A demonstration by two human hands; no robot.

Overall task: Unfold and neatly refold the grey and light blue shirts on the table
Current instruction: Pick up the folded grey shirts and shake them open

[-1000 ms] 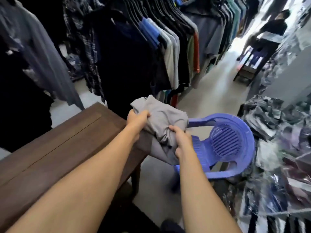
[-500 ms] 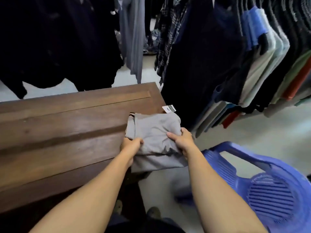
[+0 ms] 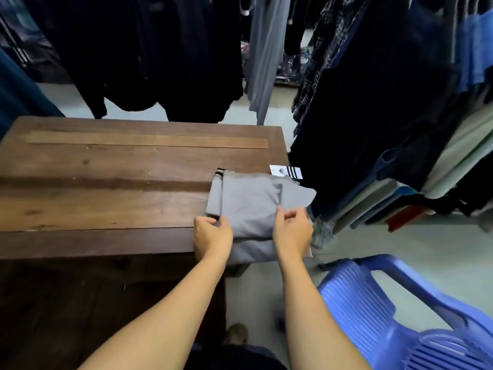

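Note:
A folded grey shirt (image 3: 250, 204) with black striped trim lies on the near right corner of the brown wooden table (image 3: 106, 188), its near edge hanging over the table's front. A white tag (image 3: 286, 172) with black stripes pokes out behind it. My left hand (image 3: 212, 235) grips the shirt's near left corner with curled fingers. At the near right edge my right hand (image 3: 292, 231) pinches the cloth. No light blue shirt shows on the table.
A blue plastic chair (image 3: 400, 316) stands at the lower right, close to my right arm. Racks of hanging clothes (image 3: 386, 116) crowd the right side and the back. A shoe (image 3: 236, 333) shows on the floor under the table's corner.
The grey shirt came from mid-air above the chair onto the table's right corner. It now lies flatter, and both hands have slid to its near corners.

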